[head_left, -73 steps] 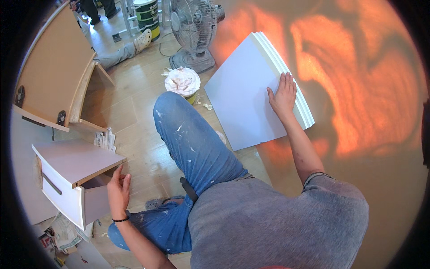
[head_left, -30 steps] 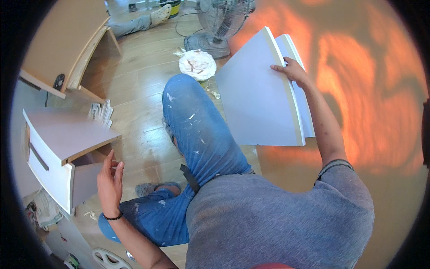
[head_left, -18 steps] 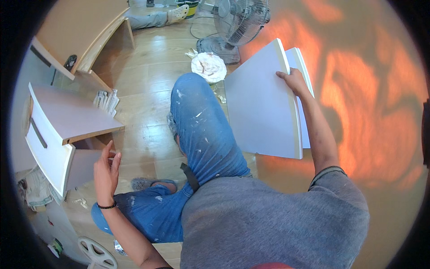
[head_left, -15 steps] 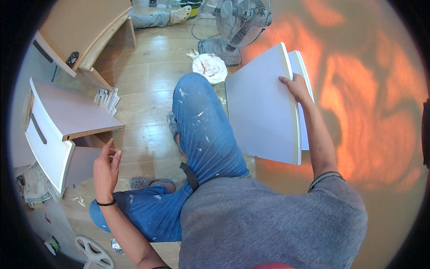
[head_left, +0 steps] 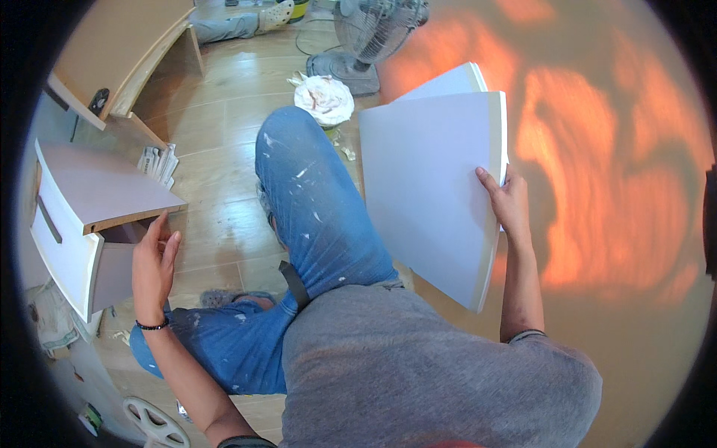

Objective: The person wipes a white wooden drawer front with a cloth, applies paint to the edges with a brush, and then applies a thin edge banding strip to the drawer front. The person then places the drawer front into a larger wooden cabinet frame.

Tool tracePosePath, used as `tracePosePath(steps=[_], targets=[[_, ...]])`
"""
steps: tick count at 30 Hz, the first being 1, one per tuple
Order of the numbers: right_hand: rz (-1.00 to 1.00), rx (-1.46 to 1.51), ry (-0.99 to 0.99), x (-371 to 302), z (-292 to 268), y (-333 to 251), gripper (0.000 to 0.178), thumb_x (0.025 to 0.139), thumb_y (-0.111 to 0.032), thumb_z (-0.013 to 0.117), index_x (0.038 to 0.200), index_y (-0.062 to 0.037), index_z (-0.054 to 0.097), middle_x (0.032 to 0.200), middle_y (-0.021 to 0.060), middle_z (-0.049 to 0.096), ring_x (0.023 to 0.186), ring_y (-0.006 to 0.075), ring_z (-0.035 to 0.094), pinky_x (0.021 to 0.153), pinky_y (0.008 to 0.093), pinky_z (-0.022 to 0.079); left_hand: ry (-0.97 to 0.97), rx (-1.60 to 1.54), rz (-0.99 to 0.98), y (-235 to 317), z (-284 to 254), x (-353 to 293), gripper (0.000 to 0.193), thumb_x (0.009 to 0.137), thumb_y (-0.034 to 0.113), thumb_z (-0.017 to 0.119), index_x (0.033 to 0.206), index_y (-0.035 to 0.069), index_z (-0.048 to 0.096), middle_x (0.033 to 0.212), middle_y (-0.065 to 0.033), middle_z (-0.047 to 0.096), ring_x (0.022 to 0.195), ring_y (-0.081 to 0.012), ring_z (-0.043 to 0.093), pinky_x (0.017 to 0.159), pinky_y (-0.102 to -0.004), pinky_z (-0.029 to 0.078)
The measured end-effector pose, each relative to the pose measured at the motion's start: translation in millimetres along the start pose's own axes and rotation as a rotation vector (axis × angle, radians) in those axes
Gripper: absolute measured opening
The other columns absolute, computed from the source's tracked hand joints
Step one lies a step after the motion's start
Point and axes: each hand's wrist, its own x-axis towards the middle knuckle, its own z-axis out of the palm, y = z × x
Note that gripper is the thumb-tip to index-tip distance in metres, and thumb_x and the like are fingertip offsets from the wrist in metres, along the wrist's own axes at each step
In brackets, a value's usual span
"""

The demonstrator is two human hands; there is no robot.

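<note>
My right hand (head_left: 509, 200) grips a white board (head_left: 426, 179) by its right edge, thumb on the broad face and fingers behind. A second white board (head_left: 448, 84) stands behind it, its upper part showing above the first one. Whether my fingers touch that second board is hidden. My left hand (head_left: 155, 261) is raised over my left knee, empty, with thumb and fingers apart and slightly curled. Just beyond its fingertips is a white box-like furniture piece (head_left: 119, 196) with a dark slot in its front and raw brown board edges.
A fan (head_left: 373, 33) stands ahead, near a tub (head_left: 323, 101) of white paste. Wooden furniture (head_left: 127, 56) fills the far left, with another person's leg (head_left: 231, 28) behind it. Folded papers (head_left: 157, 166) lie on the floor. A white spoked wheel-like part (head_left: 155, 420) is at lower left.
My right hand has come lower and nearer with the front board, baring the rear board's top. My left hand stays raised and empty. The whole view has shifted slightly.
</note>
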Motion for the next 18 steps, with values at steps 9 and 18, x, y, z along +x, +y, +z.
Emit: tracePosePath(steps=[9, 18], targets=[[-0.103, 0.220, 0.140, -70.5, -3.4, 51.7, 0.048, 0.096, -0.029, 0.076, 0.126, 0.0065, 0.065, 0.103, 0.0135, 0.075, 0.097, 0.0170, 0.068, 0.088, 0.0332, 0.054, 0.015, -0.131, 0.718, 201.9, 14.2, 43.2, 0.047, 0.098, 0.029, 0.070, 0.140, 0.008, 0.062, 0.115, -0.0184, 0.072, 0.106, -0.0315, 0.069, 0.094, -0.0409, 0.054], [-0.267, 0.246, 0.141, -159.3, -6.5, 94.0, 0.040, 0.103, -0.015, 0.067, 0.134, 0.0061, 0.054, 0.117, 0.0148, 0.068, 0.104, 0.0230, 0.067, 0.092, 0.0361, 0.054, -0.054, -0.609, 1.346, 371.3, 159.8, 34.2, 0.100, 0.070, 0.071, 0.080, 0.136, -0.001, 0.059, 0.133, -0.0236, 0.062, 0.126, -0.0397, 0.057, 0.107, -0.0456, 0.047]])
